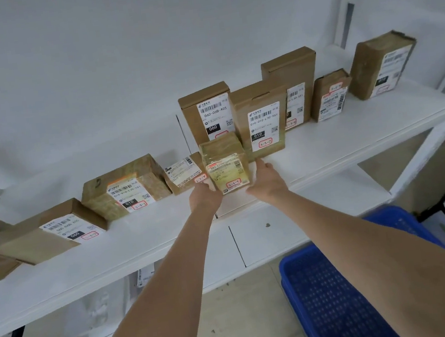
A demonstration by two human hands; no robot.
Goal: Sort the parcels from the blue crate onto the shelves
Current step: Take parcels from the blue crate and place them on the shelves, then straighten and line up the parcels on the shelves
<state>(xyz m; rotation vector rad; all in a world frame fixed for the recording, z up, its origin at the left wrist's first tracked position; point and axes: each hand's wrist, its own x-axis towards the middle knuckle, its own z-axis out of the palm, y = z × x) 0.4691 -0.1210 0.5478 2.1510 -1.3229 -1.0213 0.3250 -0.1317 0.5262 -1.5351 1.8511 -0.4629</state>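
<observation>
A small taped brown parcel (pixel 226 165) with a yellowish label stands on the white shelf (pixel 326 151), in front of a row of upright parcels. My left hand (pixel 204 197) holds its left side and my right hand (pixel 266 179) holds its right side, so the parcel sits between both hands. The blue crate (pixel 343 296) is on the floor at the lower right, below my right forearm; the part of its inside that shows holds no parcels.
Several labelled cardboard parcels line the shelf: flat ones at the left (pixel 51 233), a taped box (pixel 127 186), tall upright boxes (pixel 261 118) behind the held parcel, more at the right (pixel 382 62). A white upright post (pixel 423 158) bounds the shelf on the right. A lower shelf lies beneath.
</observation>
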